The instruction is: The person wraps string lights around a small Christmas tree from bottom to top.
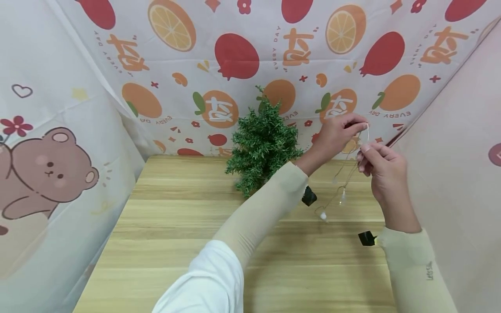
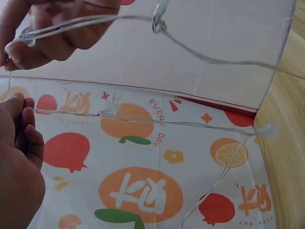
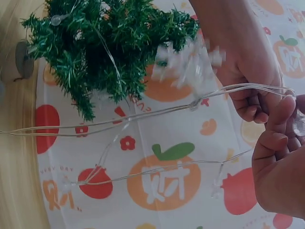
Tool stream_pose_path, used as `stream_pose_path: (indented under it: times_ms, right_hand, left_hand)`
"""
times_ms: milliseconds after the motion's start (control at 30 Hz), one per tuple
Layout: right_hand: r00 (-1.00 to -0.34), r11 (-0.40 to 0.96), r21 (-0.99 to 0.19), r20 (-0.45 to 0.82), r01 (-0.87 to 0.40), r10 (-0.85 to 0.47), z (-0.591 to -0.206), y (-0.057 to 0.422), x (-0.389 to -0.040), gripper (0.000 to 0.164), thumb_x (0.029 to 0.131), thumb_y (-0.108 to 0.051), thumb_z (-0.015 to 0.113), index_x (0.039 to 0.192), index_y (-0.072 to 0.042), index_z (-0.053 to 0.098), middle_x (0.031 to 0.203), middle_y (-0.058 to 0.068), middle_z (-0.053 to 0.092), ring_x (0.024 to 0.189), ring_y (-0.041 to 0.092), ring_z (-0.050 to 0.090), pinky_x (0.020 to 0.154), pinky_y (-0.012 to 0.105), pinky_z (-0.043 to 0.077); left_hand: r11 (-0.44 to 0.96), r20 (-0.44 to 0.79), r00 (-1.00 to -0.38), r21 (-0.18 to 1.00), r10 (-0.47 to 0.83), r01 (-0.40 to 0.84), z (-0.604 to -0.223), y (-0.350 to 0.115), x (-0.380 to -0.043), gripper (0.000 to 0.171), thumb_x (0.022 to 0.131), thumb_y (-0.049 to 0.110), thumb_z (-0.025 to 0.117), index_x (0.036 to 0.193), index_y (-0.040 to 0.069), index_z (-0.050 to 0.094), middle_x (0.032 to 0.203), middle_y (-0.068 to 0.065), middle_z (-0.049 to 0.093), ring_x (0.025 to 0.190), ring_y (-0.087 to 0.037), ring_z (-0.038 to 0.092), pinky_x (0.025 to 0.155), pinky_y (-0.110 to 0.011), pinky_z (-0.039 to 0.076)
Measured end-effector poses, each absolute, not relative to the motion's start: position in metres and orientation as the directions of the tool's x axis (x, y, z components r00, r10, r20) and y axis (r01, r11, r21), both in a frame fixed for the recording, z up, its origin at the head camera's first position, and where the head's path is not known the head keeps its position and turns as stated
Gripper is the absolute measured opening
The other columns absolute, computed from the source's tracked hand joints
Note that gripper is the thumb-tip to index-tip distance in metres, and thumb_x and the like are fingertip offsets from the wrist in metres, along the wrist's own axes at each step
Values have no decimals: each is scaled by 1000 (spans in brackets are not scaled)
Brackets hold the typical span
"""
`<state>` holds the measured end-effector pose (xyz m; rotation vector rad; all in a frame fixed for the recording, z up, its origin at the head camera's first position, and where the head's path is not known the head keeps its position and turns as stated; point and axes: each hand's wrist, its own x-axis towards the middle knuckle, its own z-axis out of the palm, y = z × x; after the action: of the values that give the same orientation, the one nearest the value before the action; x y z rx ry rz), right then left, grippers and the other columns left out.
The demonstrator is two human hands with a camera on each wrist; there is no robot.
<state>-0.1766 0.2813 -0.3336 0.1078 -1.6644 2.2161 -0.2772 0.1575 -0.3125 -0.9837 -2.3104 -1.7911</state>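
My left hand pinches the wire of a string of lights at thumb and fingertips, raised above the table's far right side. Close by and slightly lower, my right hand pinches the same string. A short length of wire runs between the two hands. Clear wire and small transparent bulbs hang below them, shown in the left wrist view as wire with a bulb. Left of the hands stands a small green artificial tree, partly behind the left forearm. Bulbs blur in the right wrist view.
A black box lies on the wooden table near the right sleeve. Another black object sits beside the left forearm, partly hidden. Fruit-printed cloth hangs behind the table, with a bear-printed cloth at the left.
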Motion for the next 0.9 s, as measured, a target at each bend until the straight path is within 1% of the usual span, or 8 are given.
stream_pose_path:
  times_ms: [100,200,333,467,567,667,767,900]
  right_hand:
    - [-939,-239,-919,261,-312,225,-334,279,-177,17,94,-6,71,79,1,69,65,5,67,47,14,53,45,23,32]
    - [-945,-234,-926,251,-298,210,-334,277,-178,19,94,-7,71,77,0,68,64,5,67,47,15,52,45,24,31]
    - [-951,-222,-935,234,-276,201,-334,276,-179,20,95,-9,71,76,-1,67,64,4,66,46,14,51,45,25,30]
    - [-956,-221,-940,217,-259,199,-336,276,-180,20,94,-9,71,76,-1,67,64,3,67,45,13,53,44,23,33]
    - [-960,-210,-947,205,-244,191,-338,276,-179,19,94,-9,72,77,-2,68,64,3,67,45,13,53,45,22,36]
    - [-964,-194,-953,198,-232,179,-340,276,-177,15,93,-7,72,79,-2,71,64,3,68,45,12,52,44,20,40]
    - [-964,-179,-957,196,-228,178,-341,275,-175,11,93,-5,71,83,-1,72,66,3,70,46,11,50,44,19,41]
    - [-965,-144,-964,200,-225,171,-342,273,-173,11,92,-7,73,87,2,72,68,4,72,47,11,49,45,19,39]
  left_hand:
    - [118,421,-800,852,427,511,-309,156,-281,18,99,24,66,112,14,75,99,8,72,81,-2,58,72,-12,48]
    - [114,436,-794,844,423,524,-306,154,-284,19,98,24,66,112,14,75,96,6,72,79,-3,57,69,-14,47]
    - [131,464,-782,820,415,557,-303,152,-288,18,98,25,67,110,14,76,98,6,73,80,-2,58,70,-13,47]
    - [135,478,-775,809,413,571,-302,150,-292,18,99,25,66,110,14,76,102,6,74,83,0,60,73,-12,47]
    - [126,496,-780,808,381,576,-301,145,-296,20,99,24,65,112,13,75,104,4,74,83,-1,59,73,-12,46]
    - [125,535,-763,783,364,609,-297,140,-302,21,101,22,63,114,11,74,107,3,73,85,-2,58,76,-11,46]
    - [145,561,-735,749,382,647,-292,135,-308,22,102,22,61,115,11,74,107,2,72,85,-3,57,78,-11,45]
    - [197,544,-743,739,390,644,-282,128,-315,23,103,24,59,116,12,73,101,2,71,77,-6,55,73,-13,44]
